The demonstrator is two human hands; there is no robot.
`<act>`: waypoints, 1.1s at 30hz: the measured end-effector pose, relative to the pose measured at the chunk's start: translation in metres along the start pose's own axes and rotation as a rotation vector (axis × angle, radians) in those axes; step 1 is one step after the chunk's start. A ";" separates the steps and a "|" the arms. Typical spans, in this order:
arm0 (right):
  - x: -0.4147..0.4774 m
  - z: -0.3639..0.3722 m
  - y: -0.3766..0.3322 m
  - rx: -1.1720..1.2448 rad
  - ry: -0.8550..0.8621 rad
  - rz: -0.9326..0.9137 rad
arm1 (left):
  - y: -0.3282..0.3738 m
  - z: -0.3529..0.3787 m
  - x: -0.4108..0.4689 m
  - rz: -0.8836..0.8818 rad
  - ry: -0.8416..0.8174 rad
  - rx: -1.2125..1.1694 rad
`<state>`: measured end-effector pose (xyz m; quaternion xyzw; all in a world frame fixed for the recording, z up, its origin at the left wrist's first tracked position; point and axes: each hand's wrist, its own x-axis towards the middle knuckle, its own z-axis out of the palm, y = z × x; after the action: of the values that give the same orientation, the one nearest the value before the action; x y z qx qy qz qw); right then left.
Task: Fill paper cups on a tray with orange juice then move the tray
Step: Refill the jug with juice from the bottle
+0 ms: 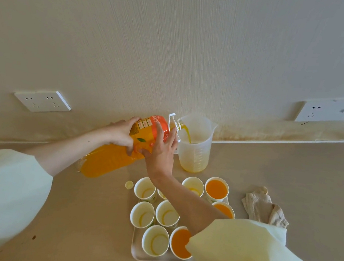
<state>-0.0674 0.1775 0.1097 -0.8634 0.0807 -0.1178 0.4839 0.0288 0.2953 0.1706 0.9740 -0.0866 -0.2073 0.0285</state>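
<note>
No readable text anywhere. Juice bottle [145, 130] label has white print on orange plus small yellow panels, too blurred to read. Measuring jug [195, 146] has graduation marks down its side, numerals illegible.

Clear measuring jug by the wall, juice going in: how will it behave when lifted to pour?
The measuring jug looks like thin translucent plastic, so probably light and slightly flexible if squeezed. It holds only a shallow layer of juice, so likely still light. It is tall with a narrower base, so a sideways push could tip it; the handle probably gives the safest grip.
</note>
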 end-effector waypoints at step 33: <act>-0.002 -0.003 -0.004 0.019 -0.002 0.008 | 0.001 -0.003 -0.002 0.001 -0.008 -0.028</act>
<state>-0.0696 0.1774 0.1144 -0.8585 0.0827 -0.1159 0.4927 0.0281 0.2951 0.1738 0.9727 -0.0844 -0.2123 0.0418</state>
